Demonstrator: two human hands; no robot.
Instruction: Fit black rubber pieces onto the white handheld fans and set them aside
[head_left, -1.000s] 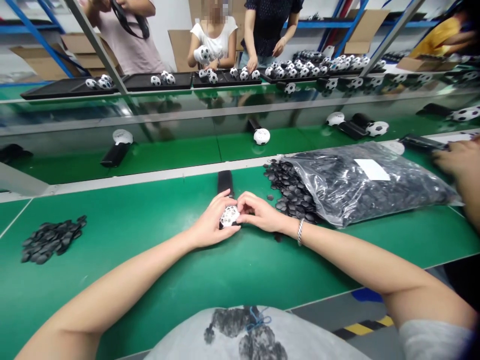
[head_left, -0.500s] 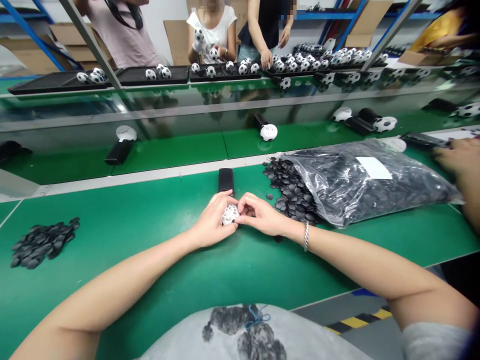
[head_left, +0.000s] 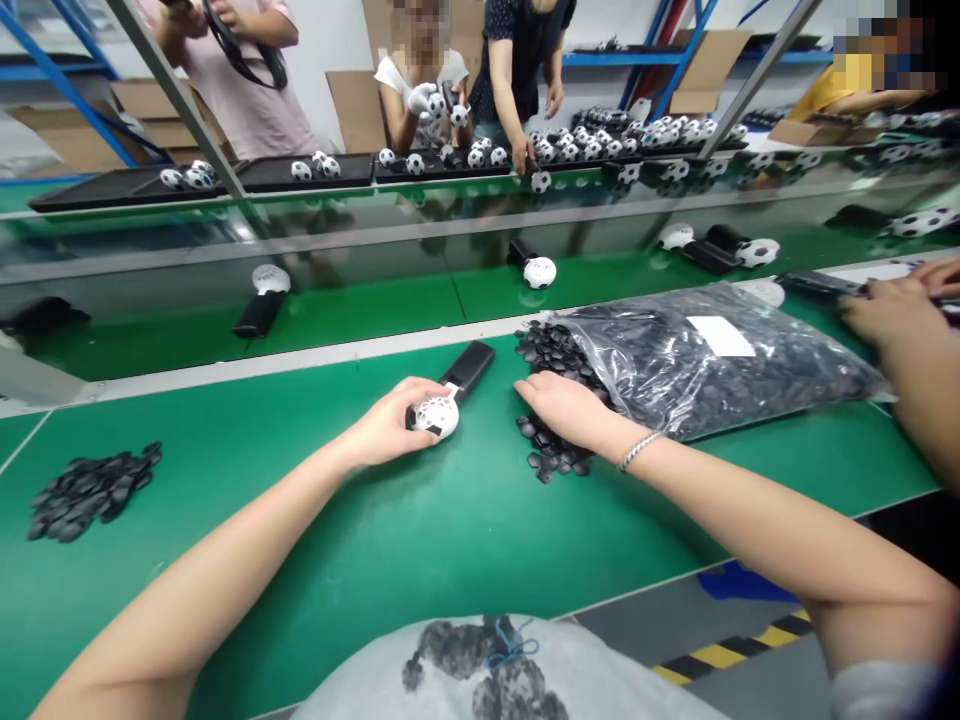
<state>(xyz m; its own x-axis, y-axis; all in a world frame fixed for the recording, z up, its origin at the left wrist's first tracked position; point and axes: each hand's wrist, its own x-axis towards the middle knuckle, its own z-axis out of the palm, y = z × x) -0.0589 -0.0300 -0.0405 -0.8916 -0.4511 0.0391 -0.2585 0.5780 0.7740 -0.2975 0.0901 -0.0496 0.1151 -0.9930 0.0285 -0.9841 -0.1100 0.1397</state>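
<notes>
My left hand [head_left: 386,425] is closed around a white soccer-style ball head [head_left: 441,412] with lattice-like openings and a black patch near its lower edge. A black handle [head_left: 471,368] extends from the head toward the back right, lying over the green table [head_left: 337,590]. My right hand [head_left: 562,405], with a silver bracelet at the wrist, is over loose black polygonal pieces [head_left: 551,455] beside the bag mouth. One fingertip points left; the other fingers are mostly hidden, so its grip is unclear.
A clear plastic bag [head_left: 720,375] full of black pieces lies at right. Another heap of black pieces [head_left: 94,490] is at far left. Ball-headed items with black handles, one a white-headed piece [head_left: 539,272], lie on the green strip beyond. A co-worker's hands [head_left: 900,310] are at the right edge.
My right hand has left the ball and moved right onto the black pieces. My left hand has shifted slightly left with the ball, and the handle has turned toward the right.
</notes>
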